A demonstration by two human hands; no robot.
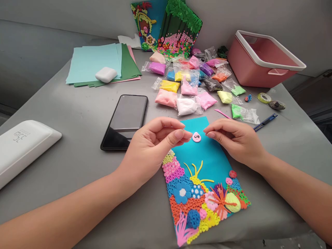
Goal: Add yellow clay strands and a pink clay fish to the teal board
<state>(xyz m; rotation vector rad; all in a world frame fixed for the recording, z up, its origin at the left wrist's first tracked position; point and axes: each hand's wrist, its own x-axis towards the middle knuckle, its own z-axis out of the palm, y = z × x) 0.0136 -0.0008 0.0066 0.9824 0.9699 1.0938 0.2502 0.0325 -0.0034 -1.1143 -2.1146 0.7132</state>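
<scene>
A blue card (210, 155) lies before me, decorated along its left and lower parts with clay rings, flowers and coral-like shapes. Near its upper end is a small pink clay drop (196, 137) with two dark eyes. My left hand (154, 145) hovers just left of this drop, thumb and fingertips pinched together. On the other side, my right hand (238, 141) has its thumb and forefinger closed in a pinch, also over the card. Whatever either pinch holds, if anything, is too small to make out. Yellow clay strands (198, 169) rise below the drop.
Bagged coloured clay (166, 98) covers the back middle. A phone (127, 119) lies beside my left hand; a blue cutter (266, 122) lies beyond my right. A pink bin (259, 65), paper sheets (93, 62), a white device (26, 148) and finished clay pictures (178, 27) stand around.
</scene>
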